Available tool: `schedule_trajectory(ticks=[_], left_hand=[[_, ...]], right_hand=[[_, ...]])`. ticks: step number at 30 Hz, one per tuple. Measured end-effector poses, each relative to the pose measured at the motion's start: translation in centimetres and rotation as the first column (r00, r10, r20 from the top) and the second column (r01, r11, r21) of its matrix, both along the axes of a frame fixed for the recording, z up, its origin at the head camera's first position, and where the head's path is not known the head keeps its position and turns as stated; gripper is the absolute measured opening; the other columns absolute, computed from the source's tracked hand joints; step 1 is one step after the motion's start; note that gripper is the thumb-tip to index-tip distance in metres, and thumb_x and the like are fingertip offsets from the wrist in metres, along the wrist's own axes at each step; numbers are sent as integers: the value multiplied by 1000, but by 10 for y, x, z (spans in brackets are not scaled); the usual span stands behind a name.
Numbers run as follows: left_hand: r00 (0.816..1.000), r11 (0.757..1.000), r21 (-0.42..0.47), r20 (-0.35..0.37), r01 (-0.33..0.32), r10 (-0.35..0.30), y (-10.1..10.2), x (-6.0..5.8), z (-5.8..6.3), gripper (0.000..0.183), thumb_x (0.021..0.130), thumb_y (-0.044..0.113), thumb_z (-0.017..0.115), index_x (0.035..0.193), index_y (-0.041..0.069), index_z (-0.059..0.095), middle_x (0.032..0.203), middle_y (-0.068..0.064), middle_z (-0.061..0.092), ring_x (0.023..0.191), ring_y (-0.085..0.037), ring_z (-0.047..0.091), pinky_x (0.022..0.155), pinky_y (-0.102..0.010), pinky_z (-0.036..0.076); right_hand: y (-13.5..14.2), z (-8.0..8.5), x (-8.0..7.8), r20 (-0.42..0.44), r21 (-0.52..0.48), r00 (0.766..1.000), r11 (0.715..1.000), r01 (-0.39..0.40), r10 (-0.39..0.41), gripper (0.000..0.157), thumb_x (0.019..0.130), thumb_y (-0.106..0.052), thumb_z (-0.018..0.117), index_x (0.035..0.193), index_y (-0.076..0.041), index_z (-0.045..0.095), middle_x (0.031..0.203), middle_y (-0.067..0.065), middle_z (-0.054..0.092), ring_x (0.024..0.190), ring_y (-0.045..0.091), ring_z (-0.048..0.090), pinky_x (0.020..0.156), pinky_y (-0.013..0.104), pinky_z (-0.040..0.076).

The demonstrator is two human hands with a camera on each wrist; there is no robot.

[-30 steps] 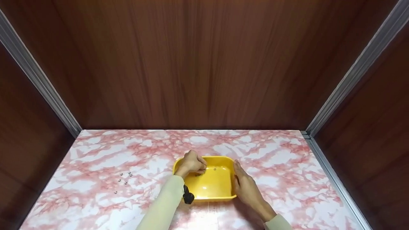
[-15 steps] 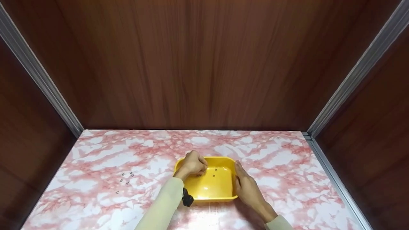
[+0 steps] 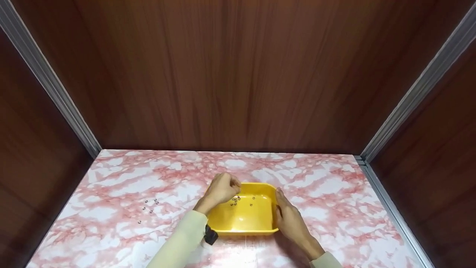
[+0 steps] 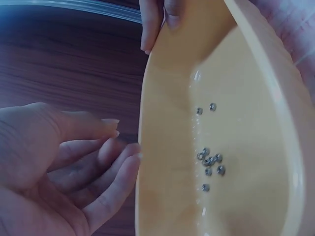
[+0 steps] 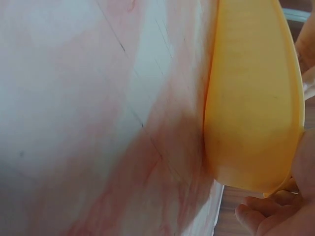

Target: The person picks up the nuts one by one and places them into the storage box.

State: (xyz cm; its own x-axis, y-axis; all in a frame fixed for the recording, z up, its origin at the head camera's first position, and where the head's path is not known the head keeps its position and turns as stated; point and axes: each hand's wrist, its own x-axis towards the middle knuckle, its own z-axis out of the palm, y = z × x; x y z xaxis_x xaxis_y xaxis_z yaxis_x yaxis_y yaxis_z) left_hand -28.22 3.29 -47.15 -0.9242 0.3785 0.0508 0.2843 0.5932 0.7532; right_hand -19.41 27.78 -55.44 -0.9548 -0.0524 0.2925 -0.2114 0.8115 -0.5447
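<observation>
A yellow plastic tray (image 3: 256, 219) stands on the table, with several small silver nuts (image 4: 208, 161) on its floor near the far wall. My left hand (image 3: 222, 188) is over the tray's far left corner. In the left wrist view its fingers are loosely bent beside the rim, and nothing shows between them. At the tray's right end, my right hand (image 3: 295, 223) grips the wall, thumb inside the rim and fingers outside. The right wrist view shows the tray's outer side, with part of that hand (image 5: 290, 211) at the lower right.
Several more nuts (image 3: 151, 211) lie scattered on the pink-and-white marbled table (image 3: 327, 182), left of the tray. Brown wood panels (image 3: 238, 74) enclose the back and sides, with grey metal profiles at the corners.
My left hand has lifted and drawn back a little to the left from inside the tray. More nuts now show on the tray floor. My right hand keeps its hold.
</observation>
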Motion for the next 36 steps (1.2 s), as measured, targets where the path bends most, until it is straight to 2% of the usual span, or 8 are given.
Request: schedule_trajectory(ticks=[6,11,15,25,27,31,34,36], left_hand=[[995,995,-45,-56,-88,86,-22,11,8,18,93,10,73,108,5,80,112,-12,74,106,-27,67,97,-45,61],[982,990,-62,-151,-125,115,-50,23,9,21,96,12,73,113,1,78,115,-11,68,104,-28,67,92,-44,63],[968,984,-79,-207,-162,142,-73,30,4,22,97,10,72,112,-4,78,121,-10,67,112,-30,67,101,-46,62],[924,956,-180,-348,-233,160,-134,42,-28,34,98,8,69,128,-9,69,131,-22,66,114,-40,71,101,-50,62],[921,945,-213,-354,-247,161,-149,45,-36,36,98,7,68,130,-9,68,136,-26,65,115,-43,71,99,-52,63],[933,929,-264,-318,-260,171,-176,52,-50,39,99,6,66,134,-10,64,146,-34,57,104,-44,73,78,-42,67],[933,919,-286,-313,-271,178,-194,56,-59,39,99,5,64,135,-11,63,147,-36,55,110,-49,71,77,-42,68],[925,912,-298,-335,-283,178,-205,58,-64,38,99,5,65,133,-11,64,146,-36,56,122,-54,64,85,-49,67]], right_hand=[[-1,-1,2,-6,-5,1000,1000,-6,6,54,103,3,58,154,11,42,163,28,40,149,42,46,120,53,44],[-3,-2,2,-15,-15,1000,1000,-22,21,54,103,3,59,153,12,42,163,29,41,149,42,47,119,54,45],[-3,-3,1,-4,-15,1000,1000,-8,8,53,103,1,59,154,10,43,163,27,41,149,40,47,120,53,45],[0,-1,-1,-19,-4,1000,1000,2,-2,54,104,1,59,154,10,42,162,28,42,148,40,49,120,53,45],[0,-1,-1,-27,0,1000,1000,-3,3,54,104,1,59,154,10,42,162,28,43,148,40,49,120,53,45],[0,-2,-1,-35,1,999,1000,-11,11,53,103,1,59,153,11,43,162,29,43,148,41,49,120,53,45],[0,-2,-1,-33,-7,999,1000,-13,13,54,103,2,59,153,11,42,162,29,42,148,41,48,120,53,45],[1,-3,0,-32,-17,999,1000,-20,20,54,103,2,59,153,12,41,162,29,42,149,42,47,119,54,46]])
